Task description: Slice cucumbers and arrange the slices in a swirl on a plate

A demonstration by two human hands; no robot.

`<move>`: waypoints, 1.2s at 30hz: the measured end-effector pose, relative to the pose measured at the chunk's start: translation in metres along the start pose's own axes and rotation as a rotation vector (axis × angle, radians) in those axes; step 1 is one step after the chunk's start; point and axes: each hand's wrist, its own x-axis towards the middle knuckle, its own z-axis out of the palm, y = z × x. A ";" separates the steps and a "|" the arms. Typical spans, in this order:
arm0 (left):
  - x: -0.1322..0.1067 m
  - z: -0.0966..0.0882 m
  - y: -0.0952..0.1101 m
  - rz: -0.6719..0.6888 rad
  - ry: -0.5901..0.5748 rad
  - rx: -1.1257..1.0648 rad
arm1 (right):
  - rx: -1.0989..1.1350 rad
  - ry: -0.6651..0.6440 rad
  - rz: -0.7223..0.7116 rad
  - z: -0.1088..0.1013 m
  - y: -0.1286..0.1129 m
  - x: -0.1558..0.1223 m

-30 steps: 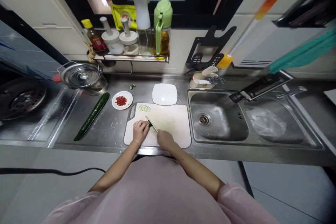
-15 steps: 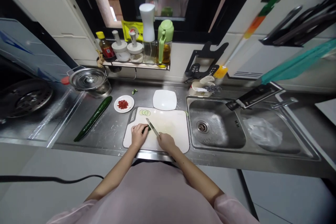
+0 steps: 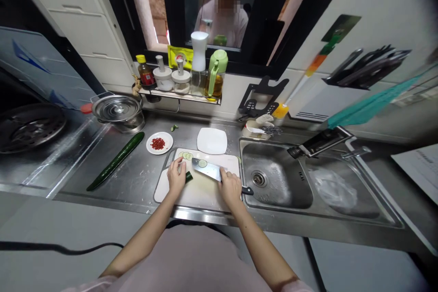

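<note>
My right hand (image 3: 231,187) grips a kitchen knife (image 3: 212,171) with a black handle. The blade is turned flat over the white cutting board (image 3: 205,194), and one round cucumber slice (image 3: 202,164) lies on its face. On the board's left side my left hand (image 3: 176,176) is open, fingers stretched toward a short row of cucumber slices (image 3: 185,155). Right beside that palm rests a short cut piece of cucumber (image 3: 189,176); whether the hand touches it I cannot tell.
A whole cucumber (image 3: 116,160) and a small plate (image 3: 169,143) of chopped red bits are at left. Behind the board stands a white square dish (image 3: 212,140). The sink (image 3: 277,196) adjoins the board's right side; a steel pot (image 3: 128,121) stands back left.
The knife has turned from edge-down at the cucumber piece to flat, now carrying a slice. My left hand has let go of the piece and moved toward the row of slices. The view tilted up.
</note>
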 end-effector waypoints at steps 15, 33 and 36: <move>0.011 0.010 0.045 0.199 -0.479 0.191 | -0.075 0.023 -0.087 0.004 0.019 -0.012; 0.067 0.038 0.006 -0.193 -0.331 0.359 | 0.015 -0.060 0.081 0.017 0.038 -0.026; 0.069 0.040 0.004 -0.183 -0.333 0.387 | 0.029 -0.061 0.093 0.015 0.038 -0.024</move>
